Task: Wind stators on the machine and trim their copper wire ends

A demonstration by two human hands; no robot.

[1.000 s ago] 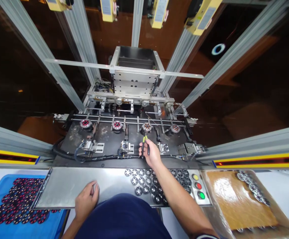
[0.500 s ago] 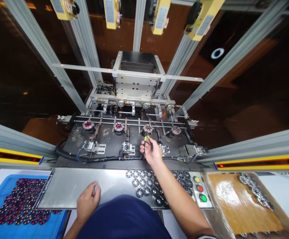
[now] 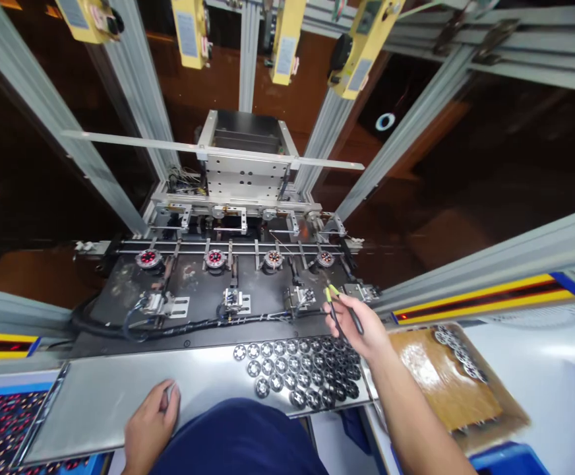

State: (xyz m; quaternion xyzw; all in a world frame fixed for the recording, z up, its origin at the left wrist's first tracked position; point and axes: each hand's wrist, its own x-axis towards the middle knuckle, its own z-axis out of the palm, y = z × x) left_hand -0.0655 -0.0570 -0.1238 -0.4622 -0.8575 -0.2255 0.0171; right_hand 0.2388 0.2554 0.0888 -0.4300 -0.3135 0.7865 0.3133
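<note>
My right hand (image 3: 359,323) is closed around a pair of pliers (image 3: 332,307) with black and yellow-green handles. Their small tips point up toward the rightmost round fixture (image 3: 325,259), a short gap away from it. Several such fixtures stand in a row, each with a round disc-shaped part on top; the leftmost disc (image 3: 149,258) shows red. My left hand (image 3: 153,422) rests on the metal tray (image 3: 104,389) with its fingers curled; what it holds, if anything, is hidden. Between the hands, many black and silver round parts (image 3: 292,369) lie on the tray.
Yellow sensor units (image 3: 191,33) hang overhead. Yellow light-curtain bars (image 3: 480,298) flank the station. A cardboard box (image 3: 446,382) with silver rings stands right; a blue bin (image 3: 45,382) of red-black parts lies left. Small clamps (image 3: 235,300) and a black cable (image 3: 198,326) cross the bench.
My right hand has moved with the pliers from the third fixture over to the rightmost one. The view has turned to the right. My left hand stays curled on the tray.
</note>
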